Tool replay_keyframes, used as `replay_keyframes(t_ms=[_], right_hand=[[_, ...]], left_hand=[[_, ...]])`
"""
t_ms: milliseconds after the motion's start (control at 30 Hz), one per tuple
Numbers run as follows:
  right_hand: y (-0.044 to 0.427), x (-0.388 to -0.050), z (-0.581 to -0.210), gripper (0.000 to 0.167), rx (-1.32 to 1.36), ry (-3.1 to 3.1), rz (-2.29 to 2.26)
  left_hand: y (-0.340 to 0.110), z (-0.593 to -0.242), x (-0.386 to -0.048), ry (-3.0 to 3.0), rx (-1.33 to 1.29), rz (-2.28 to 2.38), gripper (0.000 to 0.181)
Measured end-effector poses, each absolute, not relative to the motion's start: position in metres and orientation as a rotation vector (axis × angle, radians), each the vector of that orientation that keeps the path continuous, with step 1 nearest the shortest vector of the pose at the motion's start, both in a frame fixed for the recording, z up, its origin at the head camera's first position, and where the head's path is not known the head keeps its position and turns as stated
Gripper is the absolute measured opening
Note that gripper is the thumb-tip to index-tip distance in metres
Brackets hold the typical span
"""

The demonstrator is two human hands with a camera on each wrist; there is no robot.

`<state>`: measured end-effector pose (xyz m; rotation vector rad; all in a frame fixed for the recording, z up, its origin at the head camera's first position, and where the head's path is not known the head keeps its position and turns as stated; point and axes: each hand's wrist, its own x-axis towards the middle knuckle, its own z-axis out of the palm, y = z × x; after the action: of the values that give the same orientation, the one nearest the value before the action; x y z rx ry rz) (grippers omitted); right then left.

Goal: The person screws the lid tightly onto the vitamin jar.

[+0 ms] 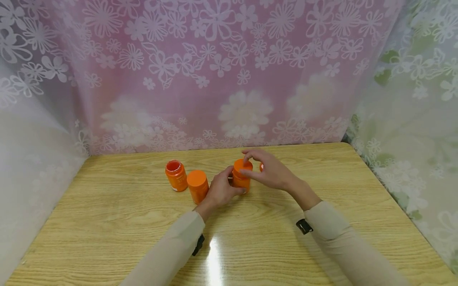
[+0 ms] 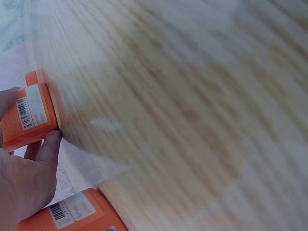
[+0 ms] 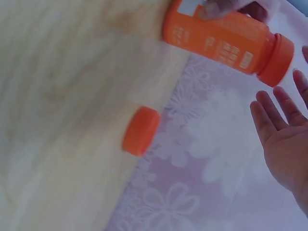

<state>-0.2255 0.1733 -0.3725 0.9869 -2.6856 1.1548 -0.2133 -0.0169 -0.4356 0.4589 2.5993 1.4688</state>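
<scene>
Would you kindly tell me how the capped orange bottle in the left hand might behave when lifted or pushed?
The capped orange bottle would probably feel stiff, as its walls show no denting in the left hand. Being taller than wide, it might tip if nudged near its cap.

Wood-grain tbl (image 1: 125, 226): uncapped orange btl (image 1: 177, 182), 2 capped btls (image 1: 198, 190), loose cap (image 3: 141, 131).

Smooth plastic bottles (image 1: 198, 194), paper-like labels (image 2: 37, 107), glossy wood-grain tabletop (image 1: 107, 222), matt cloth sleeves (image 1: 168, 248), smooth plastic lid (image 3: 141, 131)
</scene>
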Motion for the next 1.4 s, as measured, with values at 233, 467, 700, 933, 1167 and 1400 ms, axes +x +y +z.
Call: replay_keyframes(t_ms=[233,467,700,933,1167,1400], right_hand=[[0.173,-0.229,-0.351,0.03,1.119,-2.791,0.957],[0.166,-0.229,-0.328,0.044,1.313,-2.951,0.693],[0.159,-0.232,-0.324,0.033,1.46,-2.966,0.641],[0.151,-0.23,-0.323,0.038,1.294,-3.049,0.532],[0.14,-0.225,-0.321,0.041,1.113,-3.084,0.357],[0.127,-0.219,-0.321,0.037,0.846,-3.137,0.266]], left_hand=[[-0.017,-0.438,-0.215,2.589,0.468,1.467,0.063],[-0.016,-0.436,-0.215,2.579,0.495,1.477,0.062],[-0.016,-0.436,-0.215,2.585,0.502,1.495,0.071],[-0.017,-0.437,-0.214,2.576,0.475,1.505,0.066],[-0.017,-0.436,-0.213,2.559,0.44,1.512,0.06],[-0.017,-0.437,-0.213,2.549,0.451,1.529,0.059]])
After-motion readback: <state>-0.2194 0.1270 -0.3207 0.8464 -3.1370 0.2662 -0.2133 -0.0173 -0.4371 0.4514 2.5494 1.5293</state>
